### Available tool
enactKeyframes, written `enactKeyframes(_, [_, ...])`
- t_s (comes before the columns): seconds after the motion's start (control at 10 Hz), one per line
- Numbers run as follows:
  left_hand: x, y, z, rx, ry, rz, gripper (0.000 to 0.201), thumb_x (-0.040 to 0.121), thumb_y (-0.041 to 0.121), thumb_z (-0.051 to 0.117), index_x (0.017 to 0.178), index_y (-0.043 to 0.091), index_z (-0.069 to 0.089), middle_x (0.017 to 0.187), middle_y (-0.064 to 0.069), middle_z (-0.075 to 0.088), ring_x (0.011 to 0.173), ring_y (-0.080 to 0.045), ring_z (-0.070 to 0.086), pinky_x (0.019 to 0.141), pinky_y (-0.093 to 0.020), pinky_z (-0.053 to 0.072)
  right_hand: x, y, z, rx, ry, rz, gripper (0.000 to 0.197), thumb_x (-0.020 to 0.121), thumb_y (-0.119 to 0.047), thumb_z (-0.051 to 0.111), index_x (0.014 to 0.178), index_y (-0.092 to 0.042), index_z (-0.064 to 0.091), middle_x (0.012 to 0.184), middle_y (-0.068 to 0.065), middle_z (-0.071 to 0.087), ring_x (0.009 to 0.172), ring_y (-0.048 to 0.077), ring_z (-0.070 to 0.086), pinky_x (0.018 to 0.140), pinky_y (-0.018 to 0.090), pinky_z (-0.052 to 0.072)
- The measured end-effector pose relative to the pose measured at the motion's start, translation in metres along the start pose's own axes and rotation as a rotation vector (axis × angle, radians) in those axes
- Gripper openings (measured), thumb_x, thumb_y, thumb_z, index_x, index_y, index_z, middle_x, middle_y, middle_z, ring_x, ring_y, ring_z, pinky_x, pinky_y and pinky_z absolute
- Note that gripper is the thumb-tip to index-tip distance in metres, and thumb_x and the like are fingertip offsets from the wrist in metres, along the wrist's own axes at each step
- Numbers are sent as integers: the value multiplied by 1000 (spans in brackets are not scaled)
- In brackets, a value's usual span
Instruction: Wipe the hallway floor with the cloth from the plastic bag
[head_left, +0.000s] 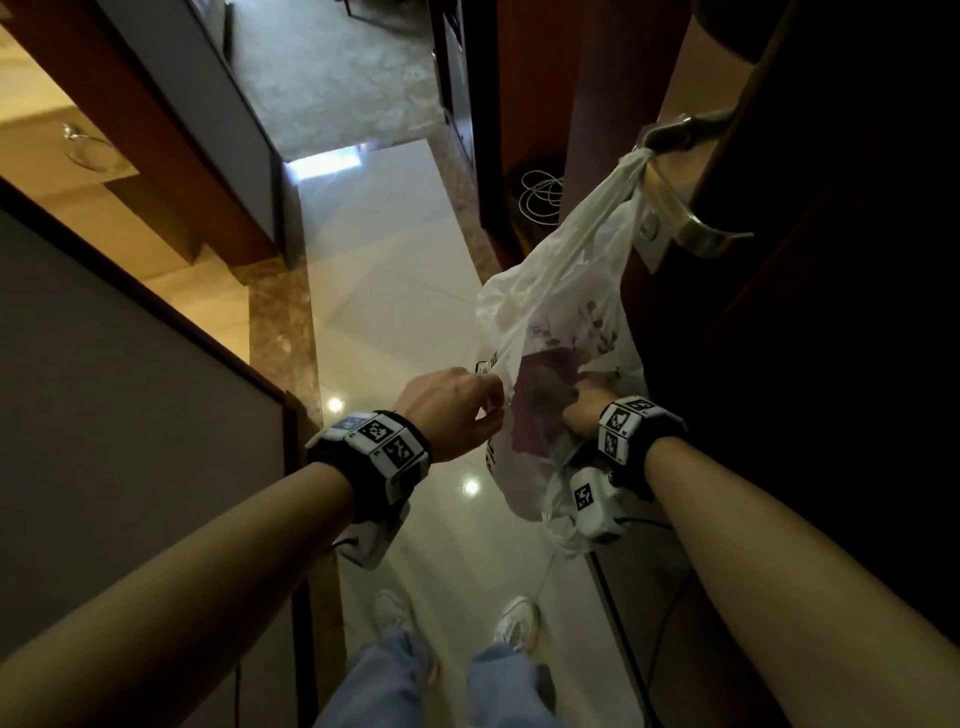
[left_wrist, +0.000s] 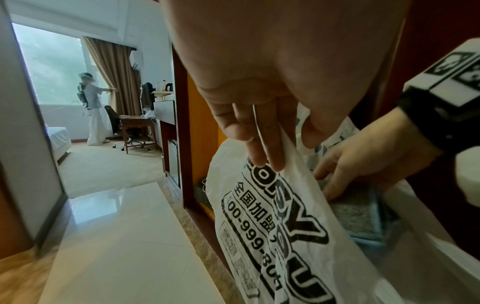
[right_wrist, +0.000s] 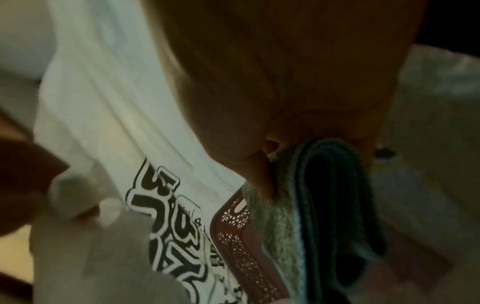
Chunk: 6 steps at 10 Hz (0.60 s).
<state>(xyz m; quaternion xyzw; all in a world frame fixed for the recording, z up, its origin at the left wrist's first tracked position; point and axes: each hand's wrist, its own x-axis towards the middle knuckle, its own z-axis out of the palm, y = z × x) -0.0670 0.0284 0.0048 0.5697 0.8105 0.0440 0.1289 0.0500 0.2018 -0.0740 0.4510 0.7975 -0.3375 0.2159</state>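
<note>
Here the cloth was a folded grey terry piece with a pale blue edge, lying inside the plastic bag. The bag was thin, white and translucent, printed with bold black lettering, and hung by one loop from the door handle. The left hand pinched the bag's near rim, holding the mouth apart. The right hand was inside the bag, fingers clamped round the folded cloth. A dark red patterned item lay against the cloth.
</note>
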Motion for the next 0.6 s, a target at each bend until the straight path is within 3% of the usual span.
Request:
enactKeyframes(0.1, [-3, 3, -2, 10, -1, 27, 21, 95, 38, 52, 109, 32, 65, 99, 15, 68, 87, -7, 59, 62, -23, 47, 5, 2, 2, 68, 7, 9, 56, 84, -19, 57, 138, -13, 45, 138, 15, 51, 121, 35, 53, 105, 42, 43])
enactKeyframes(0.2, [-6, 4, -3, 26, 9, 40, 21, 95, 37, 51, 110, 34, 65, 101, 16, 68, 91, -7, 56, 63, -25, 49, -5, 8, -1, 17, 10, 11, 53, 92, -12, 52, 143, -10, 38, 139, 16, 48, 125, 36, 50, 101, 37, 43])
enactKeyframes(0.3, [-10, 6, 0, -5, 8, 15, 26, 95, 39, 48, 114, 36, 65, 103, 18, 67, 97, -7, 57, 64, -25, 44, -12, 11, 0, 13, 1, -49, 39, 88, -11, 54, 127, -15, 53, 127, 14, 58, 112, 34, 57, 85, 32, 46])
enactKeyframes(0.4, [-14, 10, 2, -31, -44, 7, 32, 94, 42, 48, 122, 35, 61, 110, 13, 67, 105, -11, 59, 74, -31, 53, -16, 15, 7, 59, 54, -108, 38, 86, -13, 57, 124, -19, 58, 123, 13, 61, 105, 31, 61, 79, 30, 47])
enactKeyframes(0.5, [-26, 15, 1, -8, -87, 45, 33, 94, 44, 49, 125, 33, 58, 118, 8, 65, 108, -14, 58, 84, -38, 55, -36, 12, 8, 85, 89, -157, 39, 89, -14, 60, 127, -15, 60, 128, 11, 60, 111, 29, 60, 91, 30, 49])
enactKeyframes(0.6, [-44, 16, -1, -14, -30, 65, 31, 95, 44, 49, 123, 34, 58, 117, 8, 64, 108, -14, 57, 84, -38, 55, -58, 8, 12, 72, 148, -194, 36, 90, -19, 62, 126, -14, 63, 124, 9, 62, 110, 28, 61, 91, 29, 47])
